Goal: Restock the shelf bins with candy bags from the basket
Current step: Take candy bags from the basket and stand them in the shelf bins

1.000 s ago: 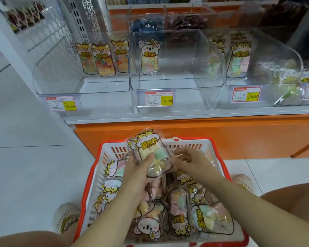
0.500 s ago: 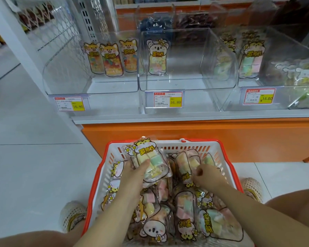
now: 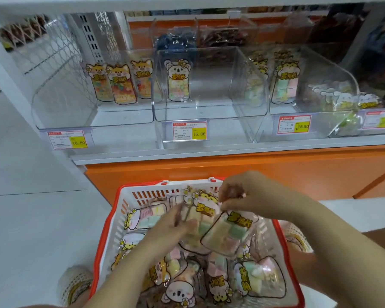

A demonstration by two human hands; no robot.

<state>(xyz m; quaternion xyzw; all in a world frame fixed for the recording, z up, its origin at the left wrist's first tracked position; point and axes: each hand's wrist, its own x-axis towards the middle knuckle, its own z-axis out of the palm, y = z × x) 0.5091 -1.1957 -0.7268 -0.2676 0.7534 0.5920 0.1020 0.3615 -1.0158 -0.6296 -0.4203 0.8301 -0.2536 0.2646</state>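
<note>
Though light and soft, likely slippery too, so best to pinch the candy bag (image 3: 225, 236) by its flat top edge, not the squishy middle. Hangs just over the basket (image 3: 116, 232) now, pinched up top by fingers (image 3: 231, 202) of the right hand (image 3: 253, 194). Beside it, a second bag (image 3: 203, 206) at the left hand (image 3: 171, 227), too blurry to tell the hold there. Next, likely up into a shelf bin (image 3: 209, 103)

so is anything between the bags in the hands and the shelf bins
Nothing visible. The left hand and right hand each hold a clear pastel-marshmallow candy bag over the red-rimmed white basket; the clear plastic shelf bins above are open, only air between.
</note>
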